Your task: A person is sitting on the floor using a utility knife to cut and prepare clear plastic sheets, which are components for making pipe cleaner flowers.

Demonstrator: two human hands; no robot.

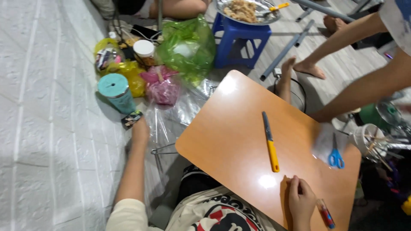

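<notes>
Nearest, the right hand (301, 200) rests on the table (227, 141), fingers curled together, empty as far as shows; a small tube (326, 213) lies just beside it. Ahead on the table lies a yellow-handled knife (270, 141), untouched. Far left, the left hand (140, 130) reaches to the floor beside a dark packet (131, 119) — its fingers are hidden, so their state cannot be told. Blue scissors (336, 157) sit under a blurred hand (327, 139) — another person's.
</notes>
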